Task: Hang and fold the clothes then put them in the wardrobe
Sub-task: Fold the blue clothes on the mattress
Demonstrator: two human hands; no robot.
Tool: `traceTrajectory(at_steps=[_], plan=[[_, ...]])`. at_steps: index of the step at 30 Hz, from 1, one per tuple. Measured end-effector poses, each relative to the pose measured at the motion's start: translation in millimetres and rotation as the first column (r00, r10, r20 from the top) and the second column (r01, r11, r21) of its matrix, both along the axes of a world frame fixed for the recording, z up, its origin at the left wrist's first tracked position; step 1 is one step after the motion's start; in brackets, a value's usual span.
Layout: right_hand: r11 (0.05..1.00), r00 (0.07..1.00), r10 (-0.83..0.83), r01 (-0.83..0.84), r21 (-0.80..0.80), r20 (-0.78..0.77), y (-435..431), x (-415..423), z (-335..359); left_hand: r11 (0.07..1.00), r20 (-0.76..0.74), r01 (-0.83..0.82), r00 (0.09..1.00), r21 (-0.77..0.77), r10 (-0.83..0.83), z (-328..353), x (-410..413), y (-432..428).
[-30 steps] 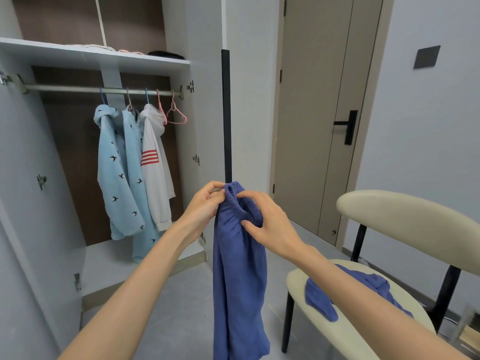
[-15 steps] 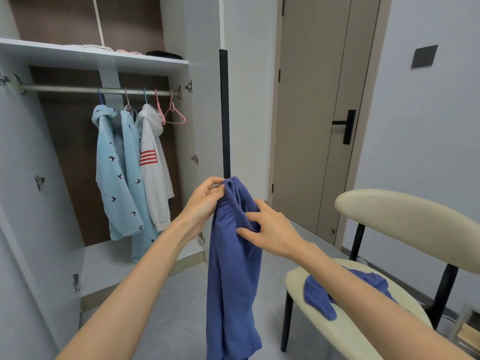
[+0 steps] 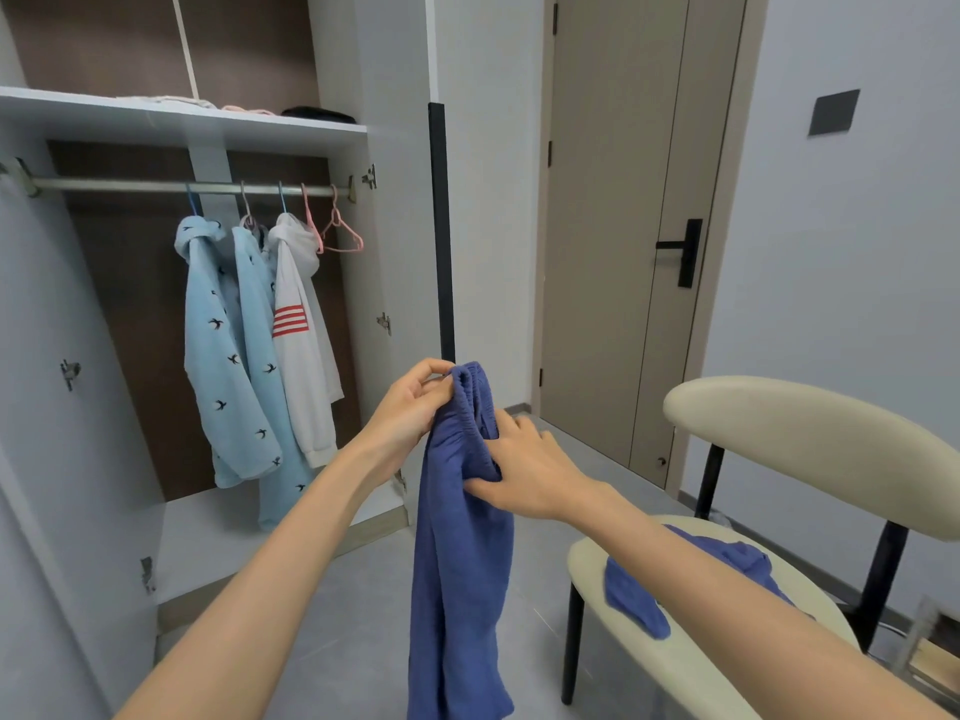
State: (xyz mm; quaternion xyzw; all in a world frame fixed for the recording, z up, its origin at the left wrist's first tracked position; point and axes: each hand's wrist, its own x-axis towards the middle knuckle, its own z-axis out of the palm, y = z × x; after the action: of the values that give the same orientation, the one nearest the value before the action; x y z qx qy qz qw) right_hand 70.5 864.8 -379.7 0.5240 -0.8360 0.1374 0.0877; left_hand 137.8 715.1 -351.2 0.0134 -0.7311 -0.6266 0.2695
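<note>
In the open white wardrobe [image 3: 78, 304], light-blue bird-print clothes [image 3: 228, 356] and a white hooded top with red stripes [image 3: 304, 366] hang from the metal rail [image 3: 130, 186]. In front of it, the left hand [image 3: 410, 413] pinches the elastic waistband of the dark-blue fabric trousers [image 3: 457, 563], which hang in mid-air. The right hand [image 3: 524, 470] has its fingers clamped on the waistband lower down. Another dark-blue garment [image 3: 639, 589] lies on the cream padded chair [image 3: 805, 433].
</note>
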Motion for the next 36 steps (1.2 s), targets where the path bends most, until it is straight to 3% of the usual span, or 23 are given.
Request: traceTrajectory(at_steps=[5, 7, 9, 11, 14, 18, 20, 23, 24, 25, 27, 28, 31, 36], plan=[[0.996, 0.979, -0.087, 0.087, -0.007, -0.184, 8, -3, 1, 0.996, -0.02, -0.035, 0.999, 0.081, 0.036, -6, 1, -8], [0.985, 0.941, -0.151, 0.17, 0.037, -0.303, 11, -6, 2, 0.995, -0.029, -0.052, 0.998, 0.091, 0.055, -11, 0, -11], [0.964, 0.921, -0.211, 0.252, 0.086, -0.329, 12, -9, 2, 0.992, -0.042, -0.067, 0.997, 0.103, 0.071, -16, -1, -12], [0.954, 0.947, -0.244, 0.273, 0.124, -0.207, 13, -11, 2, 0.99, -0.031, -0.094, 0.995, 0.104, 0.098, -19, -2, -13], [0.971, 0.965, -0.228, 0.216, 0.101, 0.13, 17, -15, 5, 0.98, -0.008, -0.162, 0.987, 0.113, 0.164, -24, -3, -17], [0.981, 0.931, -0.191, 0.195, 0.018, 0.312, 22, -22, 10, 0.975, 0.006, -0.204, 0.979, 0.093, 0.204, -27, -4, -17], [0.987, 0.833, -0.131, 0.159, -0.005, 0.538, 23, -23, 15, 0.976, 0.012, -0.212, 0.977, 0.051, 0.212, -27, -4, -14], [0.98, 0.568, -0.056, 0.187, -0.063, 0.821, 25, -23, 20, 0.969, 0.002, -0.245, 0.969, 0.041, 0.245, -26, -4, -9], [0.976, 0.577, -0.027, 0.191, -0.102, 0.816, 25, -24, 19, 0.966, -0.002, -0.254, 0.967, 0.042, 0.254, -26, -4, -8], [0.976, 0.674, -0.01, 0.168, -0.14, 0.739, 25, -24, 17, 0.965, -0.004, -0.259, 0.966, 0.036, 0.26, -26, -4, -7], [0.983, 0.913, -0.003, 0.077, -0.165, 0.407, 25, -23, 11, 0.965, -0.002, -0.264, 0.965, -0.003, 0.264, -27, -3, -4], [0.984, 0.972, 0.034, 0.008, -0.178, 0.232, 25, -21, 9, 0.964, -0.003, -0.264, 0.964, -0.026, 0.264, -27, -3, -3], [0.963, 0.983, 0.159, -0.175, -0.207, -0.092, 25, -15, 7, 0.959, -0.007, -0.279, 0.96, -0.058, 0.279, -28, -3, 0], [0.964, 0.983, 0.182, -0.184, -0.193, -0.029, 19, -7, 7, 0.949, 0.008, -0.313, 0.949, -0.034, 0.314, -31, -4, 2]])
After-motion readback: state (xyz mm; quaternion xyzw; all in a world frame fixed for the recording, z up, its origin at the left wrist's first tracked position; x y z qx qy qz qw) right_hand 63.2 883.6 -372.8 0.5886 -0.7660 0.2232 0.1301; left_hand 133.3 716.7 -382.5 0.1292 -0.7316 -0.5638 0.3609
